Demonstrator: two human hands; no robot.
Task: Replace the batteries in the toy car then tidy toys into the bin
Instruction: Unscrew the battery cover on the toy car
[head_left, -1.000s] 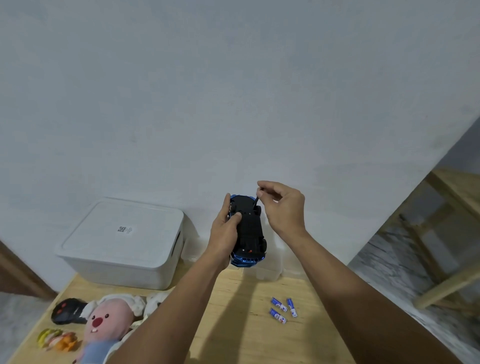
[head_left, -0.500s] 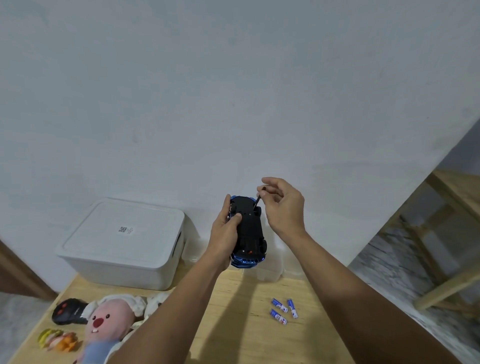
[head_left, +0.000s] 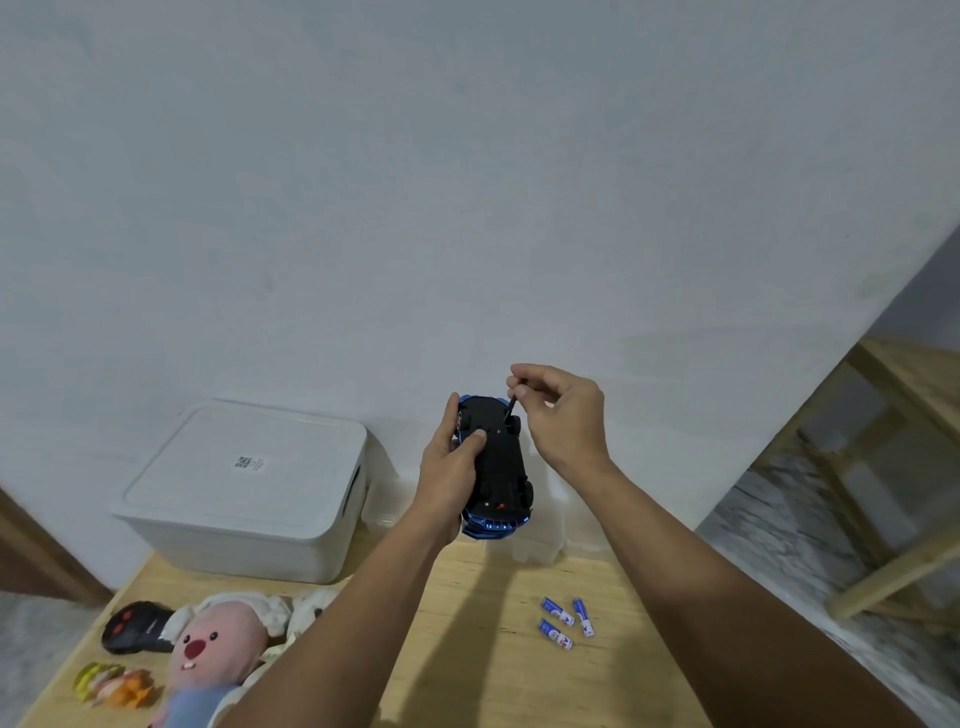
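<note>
1. The car (head_left: 496, 462) is held belly-up in the air above the far part of the bench (head_left: 467, 649), gripped round its side by the left hand (head_left: 449, 467), thumb pressed on the black underside.
2. A thin dark tool (head_left: 511, 404), probably a small screwdriver, is pinched by the fingers (head_left: 524, 375) of the right hand (head_left: 563, 415), its tip set at the underside near the far wheel.
3. The step in hand is judged to be loosening the battery cover screw. The tool is best kept straight in line with the screw, with light pressure, while the car is held steady; the loosened screw could easily be dropped.
4. Three batteries (head_left: 566, 621) lie together on the bench, nearer and to the right.
5. A lidded bin (head_left: 244, 493) stands at the far left; a clear box (head_left: 535, 540) sits behind the car.
6. A plush (head_left: 213, 660), a black remote (head_left: 137, 626) and a small orange-yellow toy (head_left: 111, 686) lie at near left.
7. A pale wall (head_left: 467, 208) rises behind; wooden furniture (head_left: 883, 467) stands to the right.
</note>
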